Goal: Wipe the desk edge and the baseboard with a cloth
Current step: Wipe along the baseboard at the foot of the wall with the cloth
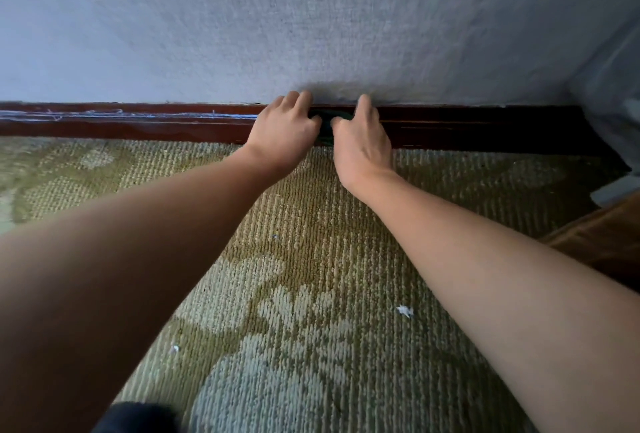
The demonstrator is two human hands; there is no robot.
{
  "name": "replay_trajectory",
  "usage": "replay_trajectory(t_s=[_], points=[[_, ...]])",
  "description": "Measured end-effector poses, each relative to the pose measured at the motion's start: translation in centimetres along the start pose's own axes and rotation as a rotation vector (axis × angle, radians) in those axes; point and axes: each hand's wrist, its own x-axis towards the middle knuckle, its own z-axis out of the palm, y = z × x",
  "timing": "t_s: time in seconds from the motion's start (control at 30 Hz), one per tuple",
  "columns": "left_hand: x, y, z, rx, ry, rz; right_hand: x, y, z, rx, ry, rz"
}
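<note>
A dark red-brown wooden baseboard (pixel 121 122) runs along the foot of a grey textured wall. A small dark green cloth (pixel 327 124) is pressed against it, mostly hidden between my hands. My left hand (pixel 285 127) grips the cloth's left side with curled fingers at the baseboard's top edge. My right hand (pixel 362 136) holds its right side, fingers curled over the top of the board. A pale line of dust and threads (pixel 104 115) lies along the baseboard's groove to the left of my hands.
A green-yellow patterned carpet (pixel 311 259) covers the floor, with small white scraps (pixel 404 310) on it. Grey fabric (pixel 609 86) hangs at the right edge, above a brown wooden piece (pixel 602 238). A dark object (pixel 138 417) shows at the bottom edge.
</note>
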Motion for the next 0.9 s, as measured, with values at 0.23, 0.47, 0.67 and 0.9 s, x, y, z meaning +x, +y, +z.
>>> replay_trajectory(t_s=[0.23,0.47,0.67,0.9], points=[[-1.3,-3.6,1.0,0.04,-0.025,-0.034,-0.1,-2.6,3.1,0.063,-0.059,0.038],[-2.3,-5.4,2.7,-0.02,0.189,0.101,-0.4,-3.2,3.8,0.103,-0.054,0.08],[-2.5,-6.3,3.5,-0.153,0.215,0.174,-0.4,-3.3,3.9,-0.15,-0.076,0.084],[-2.4,-7.0,4.0,-0.237,0.241,0.133,-0.8,-6.0,3.6,-0.163,-0.05,0.249]])
